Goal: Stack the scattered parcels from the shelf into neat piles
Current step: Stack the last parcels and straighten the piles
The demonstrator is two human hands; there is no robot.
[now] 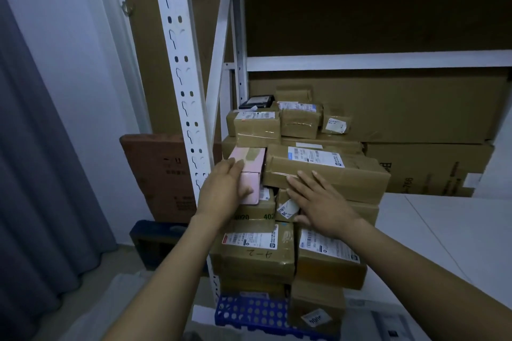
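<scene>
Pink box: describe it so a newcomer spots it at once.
Start at the white slotted upright; the parcel heap stands just right of it. On the heap's left edge, the left hand holds the pink box, the only pink one among brown taped parcels.

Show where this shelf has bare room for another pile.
Bare: the shelf board right of the parcel pile, flat cartons behind it. Crowded: the left end by the upright, where the left hand holds a pink box and the right hand presses a long parcel.
</scene>
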